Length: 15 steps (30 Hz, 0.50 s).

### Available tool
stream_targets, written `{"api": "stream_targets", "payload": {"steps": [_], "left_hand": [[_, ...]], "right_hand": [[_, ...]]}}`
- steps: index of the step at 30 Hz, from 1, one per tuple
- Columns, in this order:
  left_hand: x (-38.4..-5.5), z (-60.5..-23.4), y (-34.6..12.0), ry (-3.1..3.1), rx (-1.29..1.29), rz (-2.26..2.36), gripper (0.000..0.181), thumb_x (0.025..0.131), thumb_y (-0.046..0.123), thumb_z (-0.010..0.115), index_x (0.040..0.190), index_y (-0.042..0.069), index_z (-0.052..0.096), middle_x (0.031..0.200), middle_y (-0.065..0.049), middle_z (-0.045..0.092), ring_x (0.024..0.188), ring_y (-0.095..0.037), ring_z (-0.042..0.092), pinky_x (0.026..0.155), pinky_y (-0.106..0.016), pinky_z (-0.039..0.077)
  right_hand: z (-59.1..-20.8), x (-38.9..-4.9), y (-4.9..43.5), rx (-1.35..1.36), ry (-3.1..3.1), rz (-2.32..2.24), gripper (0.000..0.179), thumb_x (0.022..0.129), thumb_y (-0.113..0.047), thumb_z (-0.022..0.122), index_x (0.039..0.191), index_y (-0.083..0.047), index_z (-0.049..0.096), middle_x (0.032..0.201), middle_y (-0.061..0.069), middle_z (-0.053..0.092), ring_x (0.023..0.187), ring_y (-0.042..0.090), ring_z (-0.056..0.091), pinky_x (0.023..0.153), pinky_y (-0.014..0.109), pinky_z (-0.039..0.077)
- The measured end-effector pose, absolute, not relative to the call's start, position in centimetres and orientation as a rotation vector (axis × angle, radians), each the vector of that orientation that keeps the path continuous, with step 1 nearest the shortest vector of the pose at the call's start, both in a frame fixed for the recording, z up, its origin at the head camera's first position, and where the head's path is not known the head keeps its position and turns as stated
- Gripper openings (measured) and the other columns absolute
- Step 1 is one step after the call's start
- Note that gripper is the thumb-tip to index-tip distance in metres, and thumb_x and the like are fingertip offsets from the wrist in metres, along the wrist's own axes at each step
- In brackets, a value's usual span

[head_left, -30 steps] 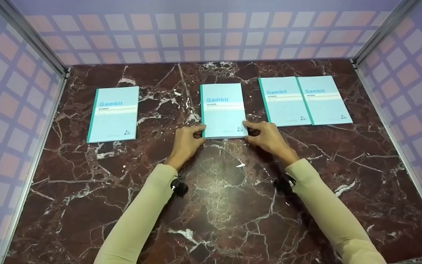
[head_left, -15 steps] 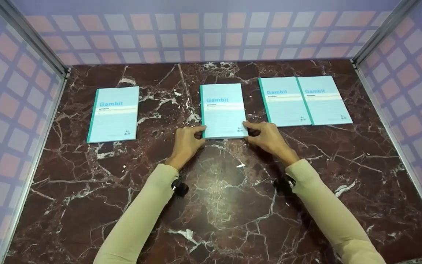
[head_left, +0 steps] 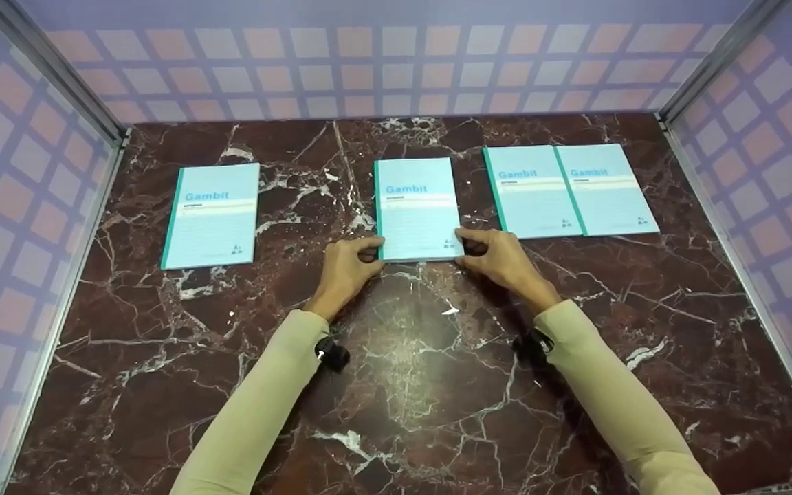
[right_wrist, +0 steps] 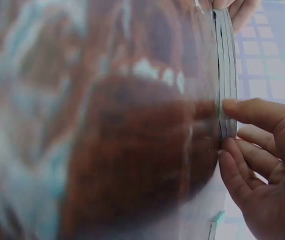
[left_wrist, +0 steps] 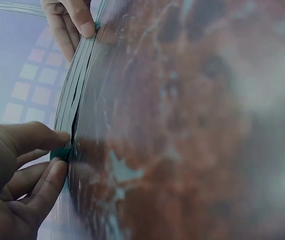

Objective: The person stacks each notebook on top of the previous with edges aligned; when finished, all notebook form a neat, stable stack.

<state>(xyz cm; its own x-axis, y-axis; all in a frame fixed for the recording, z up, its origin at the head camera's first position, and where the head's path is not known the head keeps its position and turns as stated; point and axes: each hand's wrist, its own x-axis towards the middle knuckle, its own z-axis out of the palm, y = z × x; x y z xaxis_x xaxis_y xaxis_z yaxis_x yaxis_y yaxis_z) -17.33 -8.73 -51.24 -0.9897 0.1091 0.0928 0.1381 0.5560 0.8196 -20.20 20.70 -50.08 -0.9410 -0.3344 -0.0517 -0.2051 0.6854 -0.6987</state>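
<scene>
In the middle of the table, a small stack of light-blue notebooks (head_left: 416, 216) with green spines lies flat, the cover reading "Gambit". My left hand (head_left: 348, 268) holds its near left corner, thumb and fingertips at the spine end. Opposite it, my right hand (head_left: 502, 258) grips the near right corner the same way. Several layered page edges of the stack (left_wrist: 77, 80) show in the left wrist view, between my two hands. The right wrist view also has these edges (right_wrist: 226, 65), with my right thumb against them and the fingers beside the corner.
A matching notebook (head_left: 210, 216) lies to the left of the stack. Two more, an inner notebook (head_left: 530, 192) and an outer notebook (head_left: 606, 189), lie side by side at the back right. The glossy brown marble table (head_left: 410, 385) is bordered by checked panels (head_left: 382, 69) behind and on both sides.
</scene>
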Motion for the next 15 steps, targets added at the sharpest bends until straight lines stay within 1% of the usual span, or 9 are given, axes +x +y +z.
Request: {"api": "stream_targets", "payload": {"steps": [3, 5, 11, 13, 15], "left_hand": [[-17.2, -51.1, -8.9, -2.745, -0.213, -1.494, 0.038, 0.089, -0.002, 0.084, 0.126, 0.0, 0.077, 0.112, -0.019, 0.078, 0.102, -0.031, 0.076, 0.09, -0.039, 0.063], [-17.2, -51.0, -9.0, -2.734, -0.217, -1.509, 0.039, 0.088, 0.0, 0.085, 0.127, -0.001, 0.076, 0.111, -0.019, 0.078, 0.102, -0.031, 0.076, 0.09, -0.038, 0.063], [-17.1, -50.9, -9.6, -2.72, -0.2, -1.523, 0.043, 0.088, 0.004, 0.087, 0.129, -0.001, 0.075, 0.112, -0.02, 0.077, 0.099, -0.031, 0.077, 0.088, -0.035, 0.063], [-17.0, -50.9, -10.0, -2.716, -0.184, -1.523, 0.043, 0.088, 0.005, 0.087, 0.129, -0.001, 0.075, 0.112, -0.02, 0.077, 0.099, -0.031, 0.077, 0.088, -0.034, 0.063], [-17.0, -50.8, -10.5, -2.709, -0.173, -1.521, 0.042, 0.09, 0.007, 0.086, 0.129, -0.001, 0.075, 0.113, -0.02, 0.077, 0.1, -0.031, 0.077, 0.088, -0.035, 0.063]], "right_hand": [[-49.8, -20.3, 20.7, -0.453, 2.696, -1.13, 0.058, 0.093, -0.011, 0.085, 0.146, -0.003, 0.063, 0.125, 0.022, 0.073, 0.109, 0.032, 0.071, 0.094, 0.044, 0.06], [-49.6, -20.4, 20.7, -0.459, 2.684, -1.15, 0.059, 0.093, -0.012, 0.085, 0.146, -0.002, 0.063, 0.124, 0.022, 0.073, 0.111, 0.034, 0.071, 0.096, 0.045, 0.059], [-49.4, -20.3, 20.7, -0.451, 2.714, -1.204, 0.056, 0.094, -0.011, 0.083, 0.145, 0.002, 0.062, 0.138, 0.024, 0.066, 0.121, 0.038, 0.067, 0.104, 0.047, 0.055], [-49.4, -20.3, 20.5, -0.463, 2.761, -1.219, 0.054, 0.095, -0.011, 0.082, 0.144, 0.003, 0.063, 0.14, 0.024, 0.065, 0.125, 0.04, 0.065, 0.107, 0.049, 0.053], [-49.2, -20.2, 20.2, -0.486, 2.807, -1.243, 0.051, 0.096, -0.009, 0.081, 0.142, 0.005, 0.064, 0.139, 0.024, 0.065, 0.125, 0.041, 0.064, 0.106, 0.051, 0.053]]}}
